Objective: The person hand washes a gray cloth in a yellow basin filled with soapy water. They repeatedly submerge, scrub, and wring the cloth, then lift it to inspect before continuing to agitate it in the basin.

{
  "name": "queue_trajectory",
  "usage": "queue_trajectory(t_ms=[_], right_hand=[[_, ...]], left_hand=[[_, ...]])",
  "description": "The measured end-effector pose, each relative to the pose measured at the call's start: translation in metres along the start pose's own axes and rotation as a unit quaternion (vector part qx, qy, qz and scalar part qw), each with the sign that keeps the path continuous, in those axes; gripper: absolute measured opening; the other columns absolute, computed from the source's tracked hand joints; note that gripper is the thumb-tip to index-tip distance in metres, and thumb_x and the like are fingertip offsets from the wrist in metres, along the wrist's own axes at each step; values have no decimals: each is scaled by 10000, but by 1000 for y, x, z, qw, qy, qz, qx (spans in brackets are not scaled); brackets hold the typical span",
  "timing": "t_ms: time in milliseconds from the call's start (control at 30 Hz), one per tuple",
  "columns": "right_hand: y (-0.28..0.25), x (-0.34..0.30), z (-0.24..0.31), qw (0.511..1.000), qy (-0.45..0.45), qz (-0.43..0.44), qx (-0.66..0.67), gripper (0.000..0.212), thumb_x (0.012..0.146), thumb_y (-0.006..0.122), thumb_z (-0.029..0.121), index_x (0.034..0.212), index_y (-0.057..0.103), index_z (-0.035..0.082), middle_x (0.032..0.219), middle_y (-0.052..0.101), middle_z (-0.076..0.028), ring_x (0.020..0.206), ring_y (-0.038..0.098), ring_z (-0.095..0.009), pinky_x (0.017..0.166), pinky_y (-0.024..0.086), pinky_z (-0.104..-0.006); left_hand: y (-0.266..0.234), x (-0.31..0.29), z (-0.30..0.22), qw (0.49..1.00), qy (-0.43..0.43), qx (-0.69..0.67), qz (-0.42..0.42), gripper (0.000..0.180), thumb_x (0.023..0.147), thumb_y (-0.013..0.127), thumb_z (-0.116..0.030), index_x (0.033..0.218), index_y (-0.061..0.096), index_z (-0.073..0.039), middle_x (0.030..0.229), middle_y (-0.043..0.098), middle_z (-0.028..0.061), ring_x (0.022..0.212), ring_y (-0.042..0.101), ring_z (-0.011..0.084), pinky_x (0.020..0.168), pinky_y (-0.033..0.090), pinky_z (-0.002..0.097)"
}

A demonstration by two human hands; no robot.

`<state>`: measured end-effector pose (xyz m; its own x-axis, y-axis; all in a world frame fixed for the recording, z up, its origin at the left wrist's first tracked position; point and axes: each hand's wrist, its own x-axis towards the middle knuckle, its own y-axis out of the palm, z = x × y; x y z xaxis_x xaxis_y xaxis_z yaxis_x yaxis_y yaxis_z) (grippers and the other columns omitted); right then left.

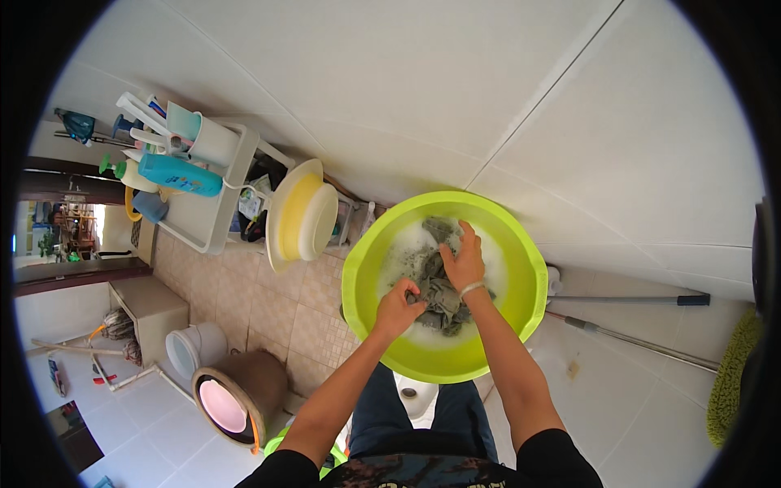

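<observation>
A wide lime-green basin (527,268) holds foamy water and a soaked grey-green cloth (442,297), bunched in the middle. My left hand (399,309) is closed on the cloth's left side, fingers curled and thumb pressed in. On the right of the bundle, my right hand (465,262) reaches over the cloth, its thumb and fingers apart; whether its fingertips touch the fabric is hard to see. A light-coloured band (471,288) circles my right wrist. White suds (397,252) lie around the cloth.
Left of the basin stands a white shelf rack (213,220) with bottles, cups and a blue bottle (181,174). A yellow-and-white basin (286,215) leans on it. Lower left are a white bucket (195,348) and a brown barrel (264,382). Mop poles (643,339) lie at right.
</observation>
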<state>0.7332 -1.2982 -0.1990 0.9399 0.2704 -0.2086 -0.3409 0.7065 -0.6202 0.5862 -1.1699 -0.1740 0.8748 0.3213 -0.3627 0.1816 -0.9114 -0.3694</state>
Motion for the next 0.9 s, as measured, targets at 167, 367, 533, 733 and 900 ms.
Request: queue_trajectory(t_ms=[167,367,533,733,900], right_hand=[[15,39,-4,964,84,81,-237,594,837,678,189,1382,451,123,1368,418,-229,1143,525,-373,917,474,-449],[-30,5,7,932,150,185,274,473,804,688,106,1263,606,28,1033,679,-48,933,619,-150,853,473,-316],[-102,-36,61,887,77,111,442,396,802,639,12,1198,628,26,1031,673,-14,874,612,-105,826,472,-275],[-134,-76,33,956,-62,140,249,397,746,670,19,1140,632,41,954,666,-30,855,606,-166,787,484,-303],[-116,-105,-33,926,-201,287,-139,241,722,622,16,958,623,67,960,667,-107,888,639,-316,788,504,-395]], left_hand=[[-7,-16,-28,996,-78,-21,26,527,726,710,-97,1211,504,-133,753,595,106,688,593,222,641,447,344],[-38,-39,-45,988,-142,5,53,434,698,675,-68,1119,571,-84,858,645,129,809,628,252,719,481,346],[-38,-48,-30,997,-73,19,-5,406,689,692,-114,1076,576,-69,874,658,194,849,643,372,739,491,417],[-28,-54,-43,999,-29,-10,-33,391,698,695,-130,1068,581,-70,874,661,189,848,644,369,737,492,418],[-30,-62,-46,998,-49,24,-29,385,712,698,-154,1062,577,-47,862,656,194,838,643,365,734,491,408]])
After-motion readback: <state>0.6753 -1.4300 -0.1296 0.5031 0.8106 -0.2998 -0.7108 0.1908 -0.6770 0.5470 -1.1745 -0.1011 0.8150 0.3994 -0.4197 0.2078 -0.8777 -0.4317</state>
